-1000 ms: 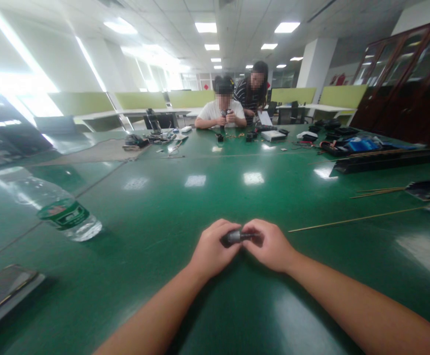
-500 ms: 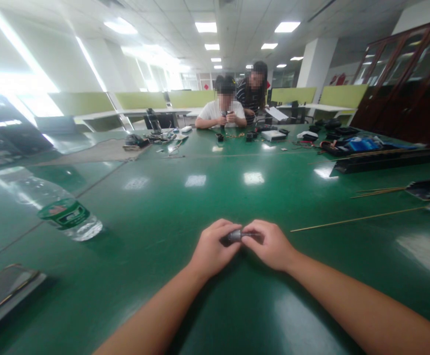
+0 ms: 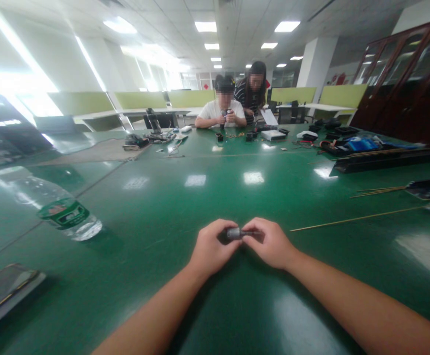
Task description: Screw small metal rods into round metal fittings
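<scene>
Just above the green tabletop (image 3: 178, 197), my two hands meet around a small grey cylinder with a thin shaft (image 3: 233, 233); its exact kind I cannot make out. My left hand (image 3: 211, 249) is closed on the thick grey body, thumb below and fingers above. From the right, my right hand (image 3: 270, 244) pinches the thin end, which runs back under the fingers toward the palm. The far ends of the piece are partly hidden by both hands.
A clear water bottle (image 3: 65, 212) with a green label is at left, and a phone-like device (image 3: 6, 296) lies at the near left edge. Thin brass-coloured rods (image 3: 355, 218) lie at right. Two people are across the table, beyond small electronic parts (image 3: 250, 136).
My left fingers have loosened a little, so more of the grey cylinder shows. Across the table, the standing person's paper has shifted left.
</scene>
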`<state>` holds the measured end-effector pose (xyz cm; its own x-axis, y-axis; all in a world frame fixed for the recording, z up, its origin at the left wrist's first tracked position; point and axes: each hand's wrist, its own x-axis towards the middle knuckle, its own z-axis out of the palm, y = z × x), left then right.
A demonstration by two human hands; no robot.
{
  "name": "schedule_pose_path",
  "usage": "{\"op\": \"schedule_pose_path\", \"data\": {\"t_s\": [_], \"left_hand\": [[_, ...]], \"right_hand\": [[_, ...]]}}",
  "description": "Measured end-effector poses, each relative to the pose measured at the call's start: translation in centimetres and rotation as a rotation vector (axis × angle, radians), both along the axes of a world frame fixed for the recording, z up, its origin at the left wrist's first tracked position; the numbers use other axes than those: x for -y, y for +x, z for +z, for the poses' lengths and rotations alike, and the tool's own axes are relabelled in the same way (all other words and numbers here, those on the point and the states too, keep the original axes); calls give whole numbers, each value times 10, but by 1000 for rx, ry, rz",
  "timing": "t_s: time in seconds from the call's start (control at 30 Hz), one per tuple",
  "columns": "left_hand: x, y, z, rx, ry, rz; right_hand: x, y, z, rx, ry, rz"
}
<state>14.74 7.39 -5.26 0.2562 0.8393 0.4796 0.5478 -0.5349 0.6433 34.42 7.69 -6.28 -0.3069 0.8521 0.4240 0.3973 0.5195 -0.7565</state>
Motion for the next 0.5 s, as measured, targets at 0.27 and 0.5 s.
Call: {"op": "schedule_pose_path", "data": {"t_s": [0.27,0.5], "left_hand": [[0,0,1,3,23,-12],[0,-1,0,0,34,-11]], "right_hand": [[-1,1,-2,-6,-17,2],[-2,1,-2,-6,-9,-6]]}}
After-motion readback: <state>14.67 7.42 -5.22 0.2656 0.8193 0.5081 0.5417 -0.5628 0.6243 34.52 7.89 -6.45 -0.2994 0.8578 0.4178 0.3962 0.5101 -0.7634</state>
